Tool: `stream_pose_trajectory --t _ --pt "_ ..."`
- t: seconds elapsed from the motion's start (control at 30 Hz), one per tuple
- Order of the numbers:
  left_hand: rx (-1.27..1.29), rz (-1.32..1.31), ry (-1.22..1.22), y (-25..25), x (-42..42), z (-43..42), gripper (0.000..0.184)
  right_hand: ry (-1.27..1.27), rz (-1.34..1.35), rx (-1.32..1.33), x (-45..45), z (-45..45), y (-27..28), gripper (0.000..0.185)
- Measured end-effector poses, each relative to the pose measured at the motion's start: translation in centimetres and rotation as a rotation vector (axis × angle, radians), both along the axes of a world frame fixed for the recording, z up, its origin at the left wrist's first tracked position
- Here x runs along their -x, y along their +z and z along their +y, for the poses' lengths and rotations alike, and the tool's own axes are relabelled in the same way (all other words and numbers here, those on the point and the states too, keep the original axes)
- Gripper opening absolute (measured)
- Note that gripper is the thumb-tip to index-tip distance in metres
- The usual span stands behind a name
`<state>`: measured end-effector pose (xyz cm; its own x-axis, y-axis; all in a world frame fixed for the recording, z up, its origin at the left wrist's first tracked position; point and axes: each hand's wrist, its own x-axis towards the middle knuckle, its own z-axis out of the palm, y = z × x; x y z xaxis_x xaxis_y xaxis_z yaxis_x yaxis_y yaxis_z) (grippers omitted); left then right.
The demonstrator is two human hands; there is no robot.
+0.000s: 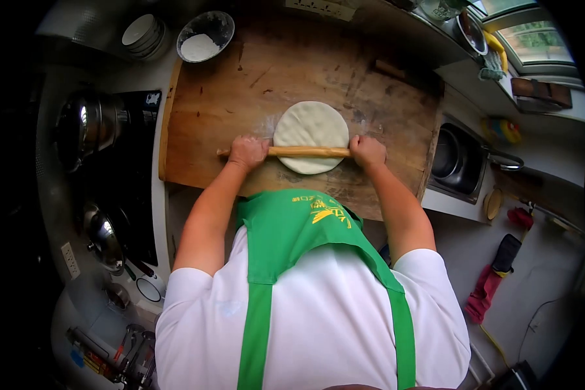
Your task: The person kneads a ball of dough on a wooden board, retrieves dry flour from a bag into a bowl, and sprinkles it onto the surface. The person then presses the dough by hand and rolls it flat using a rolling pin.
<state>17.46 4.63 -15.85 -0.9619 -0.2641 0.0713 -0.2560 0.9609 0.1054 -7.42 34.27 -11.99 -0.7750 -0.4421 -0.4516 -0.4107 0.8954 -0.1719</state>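
White cloth shirt (331, 312) on, we curl the fingers of our left hand (248, 153) and right hand (368, 151) round a long tan wooden rolling pin (309, 152). Under it, on the brown wooden board (221, 97), our pale dough (312, 127) is already a flat circle; bumps seem left.

Bowl stack (143, 36) at upper left, sink (472, 164) at right.

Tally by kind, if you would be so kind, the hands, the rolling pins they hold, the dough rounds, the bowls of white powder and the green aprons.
Hands: 2 (left hand, right hand)
Rolling pin: 1
Dough round: 1
Bowl of white powder: 1
Green apron: 1
Total: 6
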Motion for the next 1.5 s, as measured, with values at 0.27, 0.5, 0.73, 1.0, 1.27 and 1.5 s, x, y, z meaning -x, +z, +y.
stream_pose_trajectory --t 0.27,0.5,0.73,1.0,1.27,1.5 --pt "-0.042 0.045 -0.105 1.7 -4.5 3.0 0.026 0.137 0.266 0.363 -4.1 4.1 -1.7 0.032" --pt "-0.138 -0.111 -0.031 1.6 -4.2 3.5 0.026 0.292 0.382 0.423 -1.9 3.0 -3.8 0.025" --pt "-0.182 -0.114 0.006 1.8 -3.1 2.9 0.031 0.133 0.139 0.172 -2.0 2.4 -1.4 0.038" --pt "-0.122 -0.074 0.233 4.6 0.8 0.7 0.047 0.175 0.025 0.108 3.1 -1.0 2.0 0.056" --pt "-0.062 0.113 0.280 0.6 0.1 2.0 0.027 0.213 0.378 0.302 1.2 -0.9 -2.4 0.037" --pt "-0.094 0.071 0.242 -0.5 1.2 0.6 0.024 0.300 0.317 0.267 3.5 -2.2 -2.7 0.030"
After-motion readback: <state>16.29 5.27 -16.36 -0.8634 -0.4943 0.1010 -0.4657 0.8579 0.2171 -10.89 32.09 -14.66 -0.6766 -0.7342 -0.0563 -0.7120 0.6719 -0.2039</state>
